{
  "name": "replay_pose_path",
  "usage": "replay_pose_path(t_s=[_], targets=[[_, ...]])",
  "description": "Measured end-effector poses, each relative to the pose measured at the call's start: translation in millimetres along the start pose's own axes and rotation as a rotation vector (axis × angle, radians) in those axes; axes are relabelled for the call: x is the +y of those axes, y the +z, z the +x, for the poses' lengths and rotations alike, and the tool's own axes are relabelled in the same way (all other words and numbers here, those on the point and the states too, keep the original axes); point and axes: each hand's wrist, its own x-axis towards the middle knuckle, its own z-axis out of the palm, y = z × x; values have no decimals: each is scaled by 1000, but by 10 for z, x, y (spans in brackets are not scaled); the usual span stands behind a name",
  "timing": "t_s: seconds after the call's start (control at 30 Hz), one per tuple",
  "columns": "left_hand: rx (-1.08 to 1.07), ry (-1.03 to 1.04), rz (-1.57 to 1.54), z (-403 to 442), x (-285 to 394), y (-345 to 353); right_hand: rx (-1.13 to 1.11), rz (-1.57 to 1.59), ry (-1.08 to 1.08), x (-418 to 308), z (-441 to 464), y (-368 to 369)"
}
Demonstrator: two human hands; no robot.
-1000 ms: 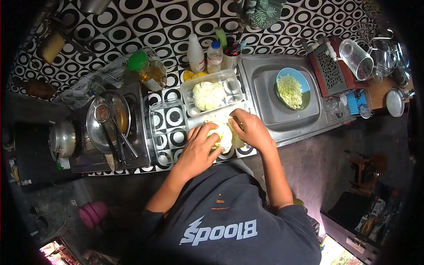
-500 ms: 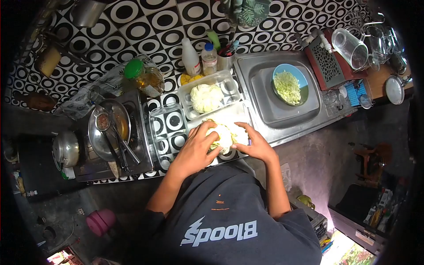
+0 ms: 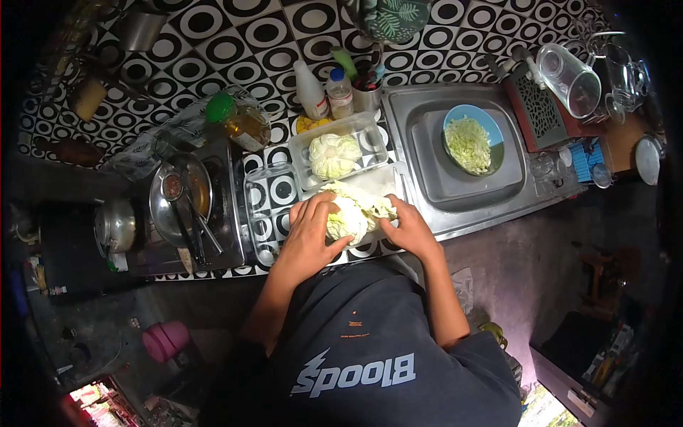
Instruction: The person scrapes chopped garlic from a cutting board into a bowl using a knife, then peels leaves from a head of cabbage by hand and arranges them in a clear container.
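A pale green cabbage [image 3: 346, 220] with loose outer leaves lies on the white cutting board [image 3: 388, 178] at the counter's front edge. My left hand [image 3: 307, 233] is wrapped round its left side, fingers on top and thumb at the near side. On the right, my right hand [image 3: 410, 229] pinches a crumpled cabbage leaf [image 3: 378, 206] that stands partly away from the head; some of its fingers are hidden. Just beyond, another cabbage [image 3: 334, 156] sits in a clear plastic container [image 3: 371, 146].
A blue bowl [image 3: 491, 122] of shredded cabbage [image 3: 468, 146] stands in the steel sink [image 3: 420, 188]. To the left are a clear tray [image 3: 272, 206] and a stove with a pan [image 3: 162, 217]. Bottles [image 3: 311, 91] and a green-lidded jar [image 3: 245, 132] line the back.
The cabbage has turned between my hands, and its leaf now lifts further away on the right. My right hand has shifted slightly, its fingers closer around the leaf. The camera view has tilted a little.
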Motion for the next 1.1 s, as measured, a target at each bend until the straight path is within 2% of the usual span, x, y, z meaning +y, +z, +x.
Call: replay_pose_path(t_s=[0.17, 0.37, 0.57, 0.9, 1.1], targets=[[29, -23, 98, 78, 32, 102, -81, 42, 17, -60, 4, -86], [9, -18, 158, 135, 46, 137, -153, 32, -168, 33, 47, -95], [9, -58, 196, 149, 96, 197, -263, -19, -192, 42, 122, -65], [52, -160, 134, 169, 198, 232, -246, 26, -213, 176, 149, -123], [49, -149, 138, 185, 140, 231, -215, 87, -224, 222, 162, -130]])
